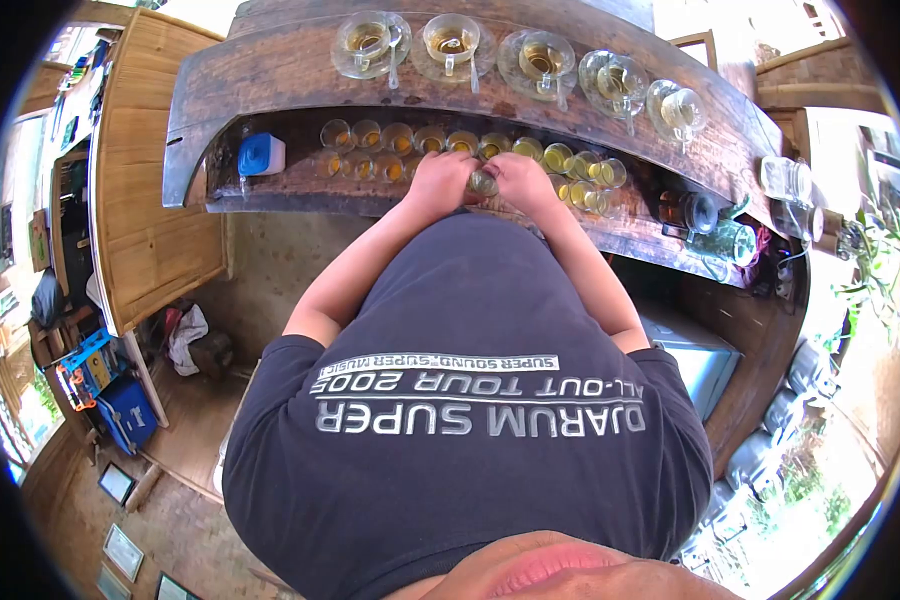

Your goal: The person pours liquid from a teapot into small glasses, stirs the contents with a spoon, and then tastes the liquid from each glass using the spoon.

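Note:
My left hand (442,182) and my right hand (521,182) meet at the front of a low wooden shelf. Their curled fingers are pressed around a small clear glass (483,182), one hand on each side. What the fingertips touch behind it is partly hidden. Two rows of small glasses run left and right of my hands. Those on the left, such as one glass (367,134), hold something orange. On the right, another glass (557,157) has yellowish contents.
Above, a wooden counter (290,75) carries several glass cups on saucers with spoons. A blue-lidded container (261,154) stands at the shelf's left end. To the right are a dark-lidded jar (698,212), a green glass mug (727,243) and a clear jar (786,178).

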Motion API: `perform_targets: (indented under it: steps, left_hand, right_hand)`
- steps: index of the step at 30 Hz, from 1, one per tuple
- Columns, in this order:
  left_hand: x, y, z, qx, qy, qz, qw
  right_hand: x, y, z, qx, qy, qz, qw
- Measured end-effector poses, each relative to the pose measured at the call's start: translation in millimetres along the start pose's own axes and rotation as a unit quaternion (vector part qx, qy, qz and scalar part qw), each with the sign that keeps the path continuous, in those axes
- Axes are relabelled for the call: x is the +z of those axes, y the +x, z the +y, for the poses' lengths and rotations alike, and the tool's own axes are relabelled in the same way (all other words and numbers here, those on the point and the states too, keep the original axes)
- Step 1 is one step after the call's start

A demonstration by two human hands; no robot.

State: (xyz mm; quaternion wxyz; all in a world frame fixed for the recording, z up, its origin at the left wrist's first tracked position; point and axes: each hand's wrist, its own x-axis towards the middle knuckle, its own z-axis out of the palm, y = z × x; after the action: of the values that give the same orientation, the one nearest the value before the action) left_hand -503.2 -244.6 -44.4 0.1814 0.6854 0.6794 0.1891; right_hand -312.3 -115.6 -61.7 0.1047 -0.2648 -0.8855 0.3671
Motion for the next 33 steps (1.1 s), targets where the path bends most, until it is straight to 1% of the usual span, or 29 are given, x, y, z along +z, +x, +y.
perform_targets:
  steps: [2,4,5,7,8,10,11,13,14,16,17,19,20,22,23,25,26,28,29,31,32,33]
  left_hand:
    - [8.2,-0.4,-4.5,0.01,-0.003,0.015,1.0]
    - [10.5,-0.2,-6.6,0.016,-0.007,0.033,0.999]
    - [12.4,-0.8,-7.3,0.016,-0.008,0.036,0.999]
    - [10.0,-1.5,-5.5,0.017,-0.009,0.038,0.999]
    - [8.4,-1.3,-5.1,0.011,-0.009,0.026,1.0]
    - [7.6,-0.3,-4.5,0.007,-0.008,0.013,1.0]
    - [8.3,0.1,-4.9,0.007,-0.013,0.016,1.0]
    - [9.0,0.9,-6.1,0.006,-0.017,0.022,1.0]
    - [10.0,0.4,-6.4,0.011,-0.02,0.034,0.999]
    - [7.3,-1.1,-3.5,0.016,-0.025,0.044,0.999]
    - [5.3,-0.4,-2.9,0.011,-0.021,0.032,0.999]
    - [4.5,-0.1,-2.7,0.007,-0.016,0.02,1.0]
    - [7.0,-0.1,-3.8,0.014,-0.02,0.032,0.999]
    - [8.5,1.6,-5.1,0.019,-0.024,0.046,0.998]
    - [9.9,1.1,-5.6,0.018,-0.022,0.047,0.998]
    - [7.1,-0.7,-2.7,0.018,-0.021,0.045,0.999]
    - [4.9,-1.0,-1.9,0.018,-0.021,0.042,0.999]
    - [3.9,-0.3,-2.4,0.017,-0.02,0.039,0.999]
    - [6.7,-0.5,-3.8,0.023,-0.024,0.049,0.998]
    - [5.0,1.2,-3.0,0.026,-0.028,0.06,0.997]
    - [4.2,1.0,-2.8,0.018,-0.023,0.044,0.999]
    - [3.7,-0.2,-1.8,0.01,-0.019,0.026,0.999]
  right_hand:
    - [1.6,0.0,2.3,0.006,0.0,-0.015,1.0]
    - [3.0,-0.4,7.5,-0.043,0.003,-0.032,0.999]
    - [3.4,-1.2,10.7,-0.043,0.003,-0.033,0.999]
    - [-8.4,0.8,-5.9,-0.001,-0.008,-0.001,1.0]
    - [-5.7,0.4,-5.8,0.001,-0.008,0.0,1.0]
    - [1.5,0.3,-1.2,-0.04,-0.013,-0.013,0.999]
    - [3.2,-0.5,1.6,-0.04,-0.014,-0.012,0.999]
    - [3.1,-0.4,5.0,-0.036,-0.038,-0.049,0.997]
    - [3.2,0.6,7.1,-0.038,-0.038,-0.05,0.997]
    - [0.2,1.0,4.1,-0.005,-0.009,0.008,1.0]
    - [0.6,0.5,2.6,-0.004,-0.009,0.009,1.0]
    - [4.2,-0.2,3.8,-0.035,-0.017,-0.015,0.999]
    - [4.4,-0.9,5.1,-0.035,-0.017,-0.014,0.999]
    - [1.1,-0.9,6.9,-0.028,-0.037,-0.044,0.998]
    - [1.1,-0.1,7.7,-0.028,-0.038,-0.045,0.998]
    - [-2.4,2.2,0.4,-0.012,-0.007,0.016,1.0]
    - [-0.9,1.3,0.8,-0.011,-0.006,0.016,1.0]
    - [2.4,0.4,1.8,-0.053,-0.024,-0.029,0.998]
    - [2.3,-0.9,3.0,-0.053,-0.025,-0.029,0.998]
    - [-2.3,-2.5,1.8,-0.024,-0.07,-0.049,0.996]
    - [-3.5,-0.9,1.4,-0.025,-0.07,-0.05,0.996]
    - [-3.9,0.4,0.4,-0.026,-0.051,-0.019,0.998]
